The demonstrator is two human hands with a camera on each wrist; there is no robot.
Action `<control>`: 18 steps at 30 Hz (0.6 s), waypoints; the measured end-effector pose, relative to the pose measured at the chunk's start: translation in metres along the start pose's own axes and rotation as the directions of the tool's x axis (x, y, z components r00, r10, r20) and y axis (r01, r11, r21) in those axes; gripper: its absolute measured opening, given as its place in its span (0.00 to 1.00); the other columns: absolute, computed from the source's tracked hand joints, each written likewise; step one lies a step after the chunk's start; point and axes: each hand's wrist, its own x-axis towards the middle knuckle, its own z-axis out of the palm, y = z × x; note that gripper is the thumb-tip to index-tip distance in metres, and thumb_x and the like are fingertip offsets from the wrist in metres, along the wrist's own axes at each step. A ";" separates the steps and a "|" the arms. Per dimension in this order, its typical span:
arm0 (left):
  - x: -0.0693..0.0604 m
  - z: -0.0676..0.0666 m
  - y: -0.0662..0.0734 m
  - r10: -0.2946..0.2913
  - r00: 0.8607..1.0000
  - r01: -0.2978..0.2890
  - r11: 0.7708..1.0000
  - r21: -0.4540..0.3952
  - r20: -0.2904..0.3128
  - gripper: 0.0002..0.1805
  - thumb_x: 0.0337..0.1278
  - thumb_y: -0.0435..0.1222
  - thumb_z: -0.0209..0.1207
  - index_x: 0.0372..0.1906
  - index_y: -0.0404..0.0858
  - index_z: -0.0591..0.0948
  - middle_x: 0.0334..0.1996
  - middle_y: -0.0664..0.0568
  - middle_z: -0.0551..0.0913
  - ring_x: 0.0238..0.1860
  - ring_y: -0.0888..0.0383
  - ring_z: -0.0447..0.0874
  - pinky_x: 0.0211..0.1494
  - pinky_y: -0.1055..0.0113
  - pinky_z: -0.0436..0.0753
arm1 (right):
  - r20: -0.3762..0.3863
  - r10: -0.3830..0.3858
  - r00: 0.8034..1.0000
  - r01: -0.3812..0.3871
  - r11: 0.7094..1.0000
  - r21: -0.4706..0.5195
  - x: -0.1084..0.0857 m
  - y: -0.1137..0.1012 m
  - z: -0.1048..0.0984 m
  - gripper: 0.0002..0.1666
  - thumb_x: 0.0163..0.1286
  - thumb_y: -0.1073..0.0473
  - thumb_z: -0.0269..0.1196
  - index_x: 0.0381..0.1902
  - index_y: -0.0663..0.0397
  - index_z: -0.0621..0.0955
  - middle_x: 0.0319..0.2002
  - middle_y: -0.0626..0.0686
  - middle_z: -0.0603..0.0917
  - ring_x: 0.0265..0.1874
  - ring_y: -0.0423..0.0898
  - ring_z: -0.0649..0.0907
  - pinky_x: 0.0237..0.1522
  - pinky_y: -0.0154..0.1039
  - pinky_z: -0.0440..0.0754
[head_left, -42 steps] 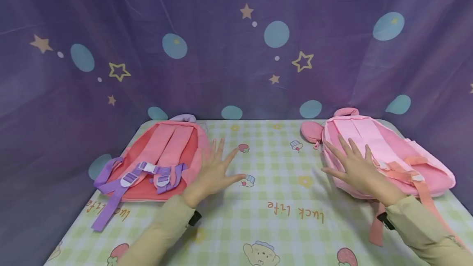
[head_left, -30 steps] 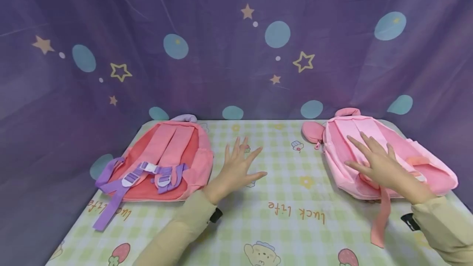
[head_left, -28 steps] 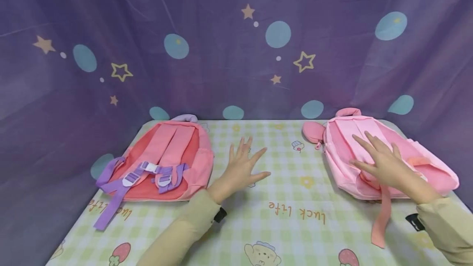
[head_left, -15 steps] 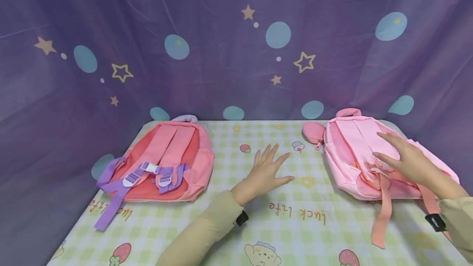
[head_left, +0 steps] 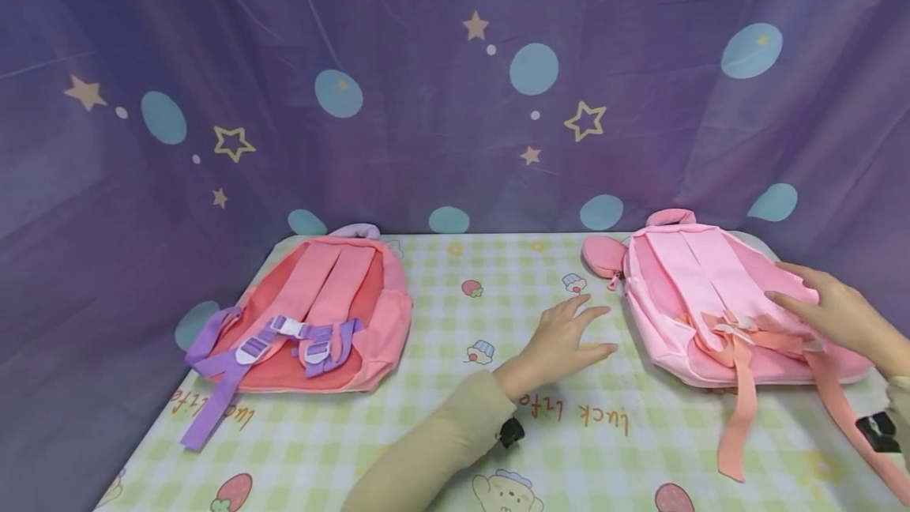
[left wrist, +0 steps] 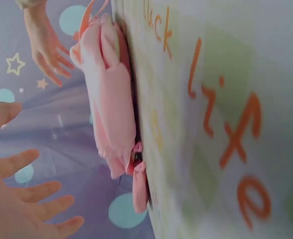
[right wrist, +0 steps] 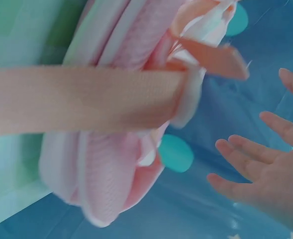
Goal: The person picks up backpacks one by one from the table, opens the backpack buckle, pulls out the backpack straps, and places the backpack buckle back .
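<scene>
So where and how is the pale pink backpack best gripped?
Probably by the top handle, from above: it stands out as a loop at the far end of the backpack, away from the loose orange straps at the near end.

Light-pink backpack (head_left: 739,299), flat, straps (head_left: 682,271) upward

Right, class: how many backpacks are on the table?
2: the coral-pink backpack on the person's left, and the light-pink backpack on the right, near the right hand.

Head view forward-down, wrist views closer, sideways, pink backpack (head_left: 721,291) apparently shared
</scene>
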 end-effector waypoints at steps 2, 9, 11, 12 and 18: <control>0.003 0.004 0.004 -0.008 1.000 0.008 1.000 -0.019 -0.005 0.27 0.56 0.53 0.50 0.60 0.47 0.68 0.62 0.48 0.63 0.62 0.55 0.59 0.60 0.60 0.61 | -0.007 0.001 1.000 -0.001 1.000 0.001 0.000 0.005 0.000 0.36 0.63 0.49 0.55 0.56 0.76 0.62 0.49 0.80 0.63 0.43 0.75 0.65 0.39 0.68 0.61; 0.014 0.019 0.017 -0.034 0.999 0.034 0.988 -0.151 0.003 0.26 0.56 0.51 0.51 0.58 0.45 0.70 0.58 0.48 0.66 0.58 0.58 0.65 0.57 0.63 0.65 | 0.013 0.056 0.998 -0.056 0.998 0.009 -0.001 0.024 0.000 0.36 0.64 0.49 0.53 0.55 0.77 0.62 0.47 0.83 0.63 0.42 0.77 0.64 0.38 0.70 0.60; 0.017 0.023 0.021 -0.041 0.999 0.042 0.976 -0.214 0.007 0.25 0.56 0.49 0.53 0.58 0.44 0.70 0.57 0.49 0.67 0.57 0.58 0.67 0.57 0.65 0.66 | 0.006 0.069 0.998 -0.069 0.998 0.003 -0.001 0.029 0.001 0.36 0.64 0.48 0.53 0.55 0.77 0.62 0.46 0.83 0.63 0.42 0.77 0.64 0.38 0.70 0.61; 0.018 0.025 0.022 -0.045 0.999 0.045 0.971 -0.236 0.008 0.25 0.56 0.49 0.53 0.57 0.44 0.71 0.57 0.50 0.68 0.56 0.59 0.67 0.57 0.67 0.66 | 0.001 0.068 0.998 -0.068 0.998 0.002 -0.001 0.031 0.001 0.36 0.64 0.48 0.53 0.54 0.77 0.63 0.46 0.84 0.63 0.41 0.77 0.64 0.38 0.70 0.61; 0.024 0.037 0.032 -0.054 0.998 0.063 0.953 -0.296 0.037 0.25 0.55 0.47 0.55 0.57 0.44 0.71 0.55 0.52 0.67 0.55 0.63 0.67 0.55 0.75 0.65 | -0.015 0.068 0.998 -0.068 0.998 -0.011 -0.002 0.044 0.003 0.35 0.63 0.48 0.54 0.52 0.77 0.64 0.45 0.84 0.63 0.41 0.78 0.64 0.39 0.70 0.60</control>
